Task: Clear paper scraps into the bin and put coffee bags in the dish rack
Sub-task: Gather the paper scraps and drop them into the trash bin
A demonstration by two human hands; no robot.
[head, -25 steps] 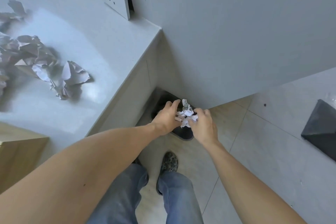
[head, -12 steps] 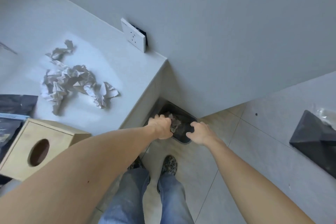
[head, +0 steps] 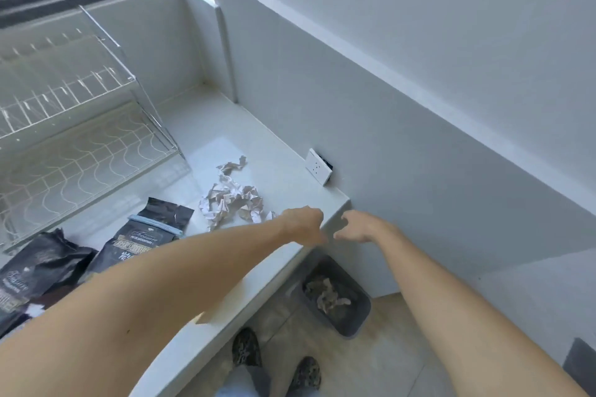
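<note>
Crumpled white paper scraps (head: 230, 200) lie in a loose pile on the white counter (head: 274, 171). A dark bin (head: 358, 316) stands on the floor below the counter's corner, with crumpled paper (head: 325, 295) inside. Two black coffee bags (head: 142, 240) (head: 29, 277) lie flat on the counter at the left. The wire dish rack (head: 80, 126) stands behind them. My left hand (head: 303, 224) hovers at the counter's corner, just right of the scraps, fingers curled, holding nothing. My right hand (head: 362, 226) hangs beside it over the edge, fingers apart and empty.
A white socket plate (head: 318, 166) leans against the grey wall on the counter's right edge. A window runs along the top left. My two shoes (head: 246, 346) stand on the tiled floor. A dark object (head: 580, 367) sits at the lower right.
Both hands let the paper drop into the bin and rose to the counter's corner. The view lifted from the floor to the counter, rack and bags.
</note>
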